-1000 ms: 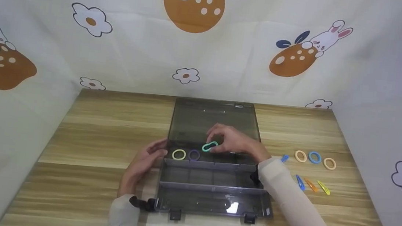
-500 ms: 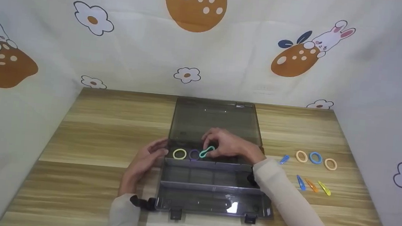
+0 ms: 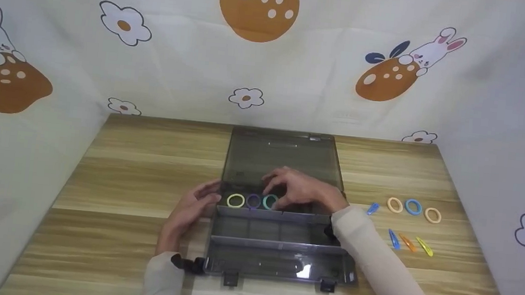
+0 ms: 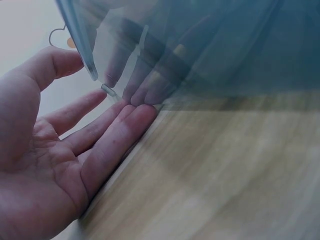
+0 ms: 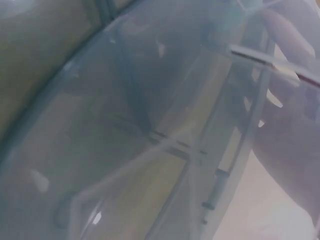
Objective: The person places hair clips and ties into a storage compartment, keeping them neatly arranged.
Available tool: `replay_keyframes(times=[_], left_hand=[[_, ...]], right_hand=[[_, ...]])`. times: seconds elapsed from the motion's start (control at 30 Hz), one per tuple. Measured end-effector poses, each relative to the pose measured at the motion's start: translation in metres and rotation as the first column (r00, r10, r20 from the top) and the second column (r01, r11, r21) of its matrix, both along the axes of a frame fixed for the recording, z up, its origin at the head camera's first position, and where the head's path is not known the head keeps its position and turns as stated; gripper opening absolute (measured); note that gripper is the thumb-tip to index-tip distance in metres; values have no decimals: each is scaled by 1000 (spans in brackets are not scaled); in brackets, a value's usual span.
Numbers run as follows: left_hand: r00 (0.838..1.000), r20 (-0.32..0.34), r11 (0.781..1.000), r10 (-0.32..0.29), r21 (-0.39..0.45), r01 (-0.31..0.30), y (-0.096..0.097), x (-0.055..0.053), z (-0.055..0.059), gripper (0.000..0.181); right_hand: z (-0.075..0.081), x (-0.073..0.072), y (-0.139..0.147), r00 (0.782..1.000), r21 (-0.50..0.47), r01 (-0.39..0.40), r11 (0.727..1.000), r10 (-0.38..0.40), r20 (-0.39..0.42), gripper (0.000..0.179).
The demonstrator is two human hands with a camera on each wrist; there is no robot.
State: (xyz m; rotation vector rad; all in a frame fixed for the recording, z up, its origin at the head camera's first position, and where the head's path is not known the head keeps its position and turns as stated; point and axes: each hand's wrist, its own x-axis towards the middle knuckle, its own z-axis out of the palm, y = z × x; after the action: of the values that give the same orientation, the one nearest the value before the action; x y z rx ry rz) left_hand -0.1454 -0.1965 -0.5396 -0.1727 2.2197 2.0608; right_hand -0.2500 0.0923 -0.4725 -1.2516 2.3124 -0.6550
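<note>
Lying in box (image 3: 252,257), three rings (image 3: 247,201), left fingers (image 4: 115,142) extended, empty, right fingers (image 3: 276,180) parted, grip unclear

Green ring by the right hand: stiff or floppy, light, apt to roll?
The green ring is probably floppy and springy: squeezed narrow-waisted half a second ago, rounder now. Likely light, given its thin band. Seems to lie flat in the dark box, so probably slides rather than rolls if pushed.

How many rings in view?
6: yellow ring, purple ring, green ring in the box; left peach ring, blue ring, right peach ring on the table. The right hand may hide more.
</note>
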Motion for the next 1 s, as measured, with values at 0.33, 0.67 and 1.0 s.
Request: replay_keyframes(times=[0.33,0.67,1.0], left_hand=[[1000,-2,1000,4,-16,-4,-1,0,3,50],[1000,7,1000,12,11,-13,-1,0,0,49],[1000,3,1000,8,21,-8,2,-1,1,49]], right_hand=[[9,-3,14,998,-94,47,995,-43,41,36],[31,-2,38,979,-255,194,947,-172,106,36],[44,9,75,944,-440,329,835,-305,128,32]])
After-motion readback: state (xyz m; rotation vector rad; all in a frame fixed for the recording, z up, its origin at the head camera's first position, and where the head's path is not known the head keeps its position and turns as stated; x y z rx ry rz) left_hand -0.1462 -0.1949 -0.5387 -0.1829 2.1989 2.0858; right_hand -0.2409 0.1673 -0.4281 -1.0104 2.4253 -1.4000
